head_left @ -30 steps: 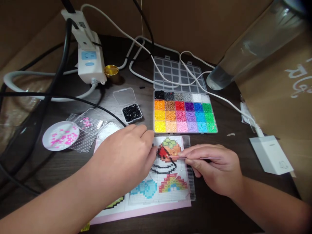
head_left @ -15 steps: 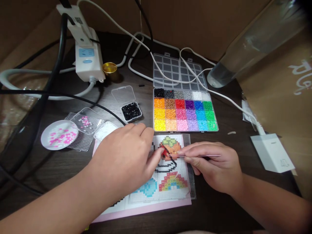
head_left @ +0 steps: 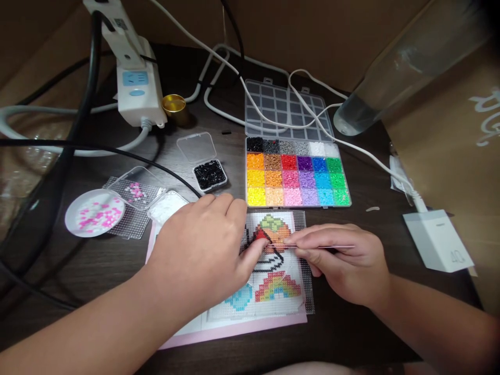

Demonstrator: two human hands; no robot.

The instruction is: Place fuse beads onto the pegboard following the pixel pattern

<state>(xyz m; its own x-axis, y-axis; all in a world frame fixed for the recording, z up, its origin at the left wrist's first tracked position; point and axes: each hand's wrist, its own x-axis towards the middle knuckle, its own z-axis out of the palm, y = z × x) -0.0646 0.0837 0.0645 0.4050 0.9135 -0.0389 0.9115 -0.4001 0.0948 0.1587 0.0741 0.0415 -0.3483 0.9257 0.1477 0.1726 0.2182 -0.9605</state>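
Under my hands lies a clear pegboard (head_left: pixel 307 291) over a pattern sheet (head_left: pixel 234 333) printed with a persimmon-like fruit (head_left: pixel 273 224) and a rainbow (head_left: pixel 278 289). Fuse beads on it form a black outline (head_left: pixel 276 258) with a patch of red beads (head_left: pixel 261 235). My left hand (head_left: pixel 207 239) rests over the board's left part, its thumb stretched to the red beads and apart from the fingers, whose tips are hidden. From the right, my right hand (head_left: pixel 344 263) pinches thin pinkish tweezers (head_left: pixel 287 246), their tip at the red beads beside my left thumb.
Behind the board sits an open bead case (head_left: pixel 297 172) sorted by colour. Left are a box of black beads (head_left: pixel 210 174), a box of white beads (head_left: pixel 167 207) and a dish of pink and white beads (head_left: pixel 96 213). Cables, a power strip (head_left: pixel 136 78) and a charger (head_left: pixel 437 239) surround it.
The view has shifted slightly, so things sit a little higher. My left thumb has slid slightly right along the red beads; the right hand holds the tweezers almost unchanged.
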